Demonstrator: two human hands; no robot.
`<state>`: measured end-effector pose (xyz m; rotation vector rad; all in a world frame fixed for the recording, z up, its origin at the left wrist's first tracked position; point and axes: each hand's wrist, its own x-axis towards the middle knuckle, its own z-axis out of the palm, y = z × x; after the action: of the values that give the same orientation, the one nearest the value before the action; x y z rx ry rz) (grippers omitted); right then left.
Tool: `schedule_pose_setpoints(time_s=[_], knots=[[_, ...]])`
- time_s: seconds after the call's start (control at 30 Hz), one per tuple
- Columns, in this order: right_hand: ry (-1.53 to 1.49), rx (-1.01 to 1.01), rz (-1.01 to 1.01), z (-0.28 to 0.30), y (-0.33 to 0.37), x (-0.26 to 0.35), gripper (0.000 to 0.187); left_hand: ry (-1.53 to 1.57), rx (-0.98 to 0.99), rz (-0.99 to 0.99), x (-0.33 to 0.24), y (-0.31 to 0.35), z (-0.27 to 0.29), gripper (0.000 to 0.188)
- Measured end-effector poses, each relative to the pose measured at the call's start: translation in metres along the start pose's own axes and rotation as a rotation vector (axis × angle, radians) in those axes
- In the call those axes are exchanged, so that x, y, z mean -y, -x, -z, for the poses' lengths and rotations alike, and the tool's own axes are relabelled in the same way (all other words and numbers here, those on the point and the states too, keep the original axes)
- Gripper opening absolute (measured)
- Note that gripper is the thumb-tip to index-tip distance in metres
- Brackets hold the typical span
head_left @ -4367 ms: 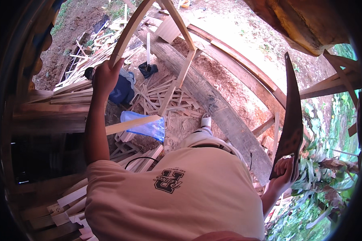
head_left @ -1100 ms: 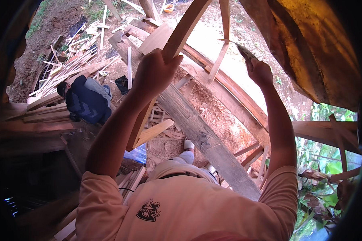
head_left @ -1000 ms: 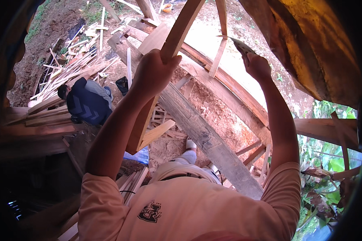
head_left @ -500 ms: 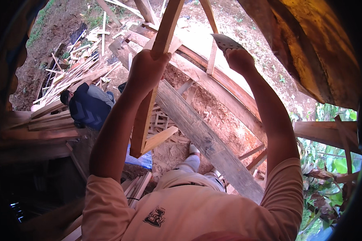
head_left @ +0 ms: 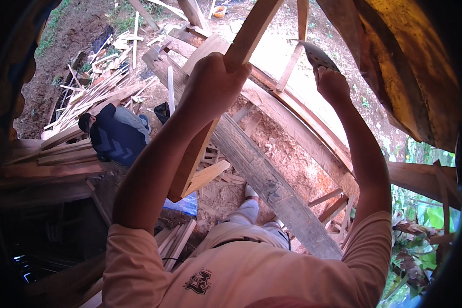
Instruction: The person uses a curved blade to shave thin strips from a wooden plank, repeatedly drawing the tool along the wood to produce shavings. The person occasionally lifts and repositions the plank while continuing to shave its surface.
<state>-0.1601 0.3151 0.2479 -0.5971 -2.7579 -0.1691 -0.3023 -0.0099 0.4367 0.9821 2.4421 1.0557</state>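
Observation:
My left hand (head_left: 214, 84) is raised and closed around a long wooden board (head_left: 255, 32). The board slants from the upper edge down to a lower end near my left forearm, where a short wood piece (head_left: 206, 175) meets it. Up at the right, my right hand (head_left: 332, 84) grips a flat grey metal tool (head_left: 319, 55) with a pointed blade and dark spots near the fingers. Its handle is hidden in my fist, so I cannot tell its exact kind. The blade's tip is close to a thinner wooden strip (head_left: 303, 23); I cannot tell whether they touch.
Below my arms a weathered plank (head_left: 272, 179) runs diagonally, with long beams (head_left: 297, 123) beyond it. A person in dark clothing (head_left: 115, 136) is low down at the left, beside piled wood scraps (head_left: 105, 84). A brownish sheet (head_left: 405, 56) overhangs at the upper right.
Both hands have shifted to the right in the picture, and the upper part of the board has swung right with my left hand. Both grips stay closed.

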Motion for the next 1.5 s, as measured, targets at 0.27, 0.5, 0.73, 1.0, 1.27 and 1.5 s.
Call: schedule_pose_setpoints(time_s=[0.27,0.5,0.73,1.0,1.27,1.5], knots=[[0.064,0.054,0.051,-0.035,0.015,-0.017,0.022,-0.120,0.061,-0.112,-0.023,-0.033,-0.041,0.045],[0.033,0.001,0.011,-0.079,0.037,-0.020,0.023,-0.233,-0.046,-0.230,-0.022,-0.054,-0.057,0.047],[0.051,-0.044,0.098,-0.093,0.007,-0.027,0.018,-0.327,-0.066,-0.192,-0.016,-0.085,-0.057,0.049],[0.095,0.024,0.118,-0.139,-0.012,-0.011,0.015,-0.261,-0.017,-0.124,-0.017,-0.114,-0.043,0.049],[0.060,0.171,0.042,-0.176,0.017,-0.011,0.018,-0.261,0.014,-0.121,0.009,-0.132,-0.036,0.052],[-0.161,0.248,-0.020,-0.143,0.018,-0.025,0.018,-0.194,0.038,-0.047,0.010,-0.150,-0.032,0.051]])
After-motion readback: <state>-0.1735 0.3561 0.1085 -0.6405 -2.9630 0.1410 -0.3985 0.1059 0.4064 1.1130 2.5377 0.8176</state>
